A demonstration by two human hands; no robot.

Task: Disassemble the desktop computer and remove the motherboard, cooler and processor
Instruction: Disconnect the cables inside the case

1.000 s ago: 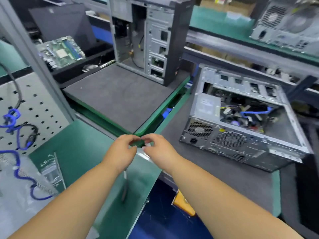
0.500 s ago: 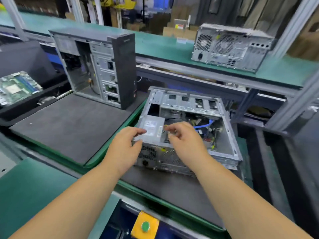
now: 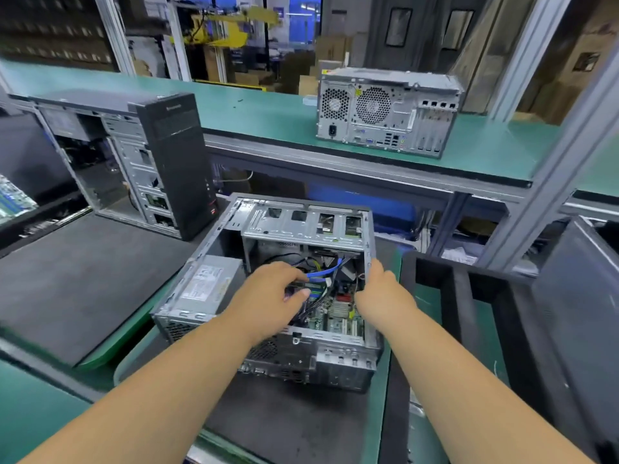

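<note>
Now the open computer case (image 3: 268,329) lies on its side on the dark mat (image 3: 83,289), directly in front of the person and centred in view; a second earlier the view was on the green bench edge, where both hands met in front of the body, well short of the case. The silver power supply (image 3: 207,286) sits in the near left corner of the case, and the drive cage (image 3: 301,226) spans its far end. The motherboard (image 3: 338,316) remains mounted on the case floor, partly covered by cables; the cooler and processor cannot be made out. The left hand (image 3: 268,303) has come into the cavity, its curled fingers on the cable bundle beside the blue cable (image 3: 321,274); whether it grasps a cable cannot be told. The right hand (image 3: 382,293) grips the right wall of the case, steadying it. Judged from this, disassembly is at the cable-disconnection step, with nothing yet removed.
</note>
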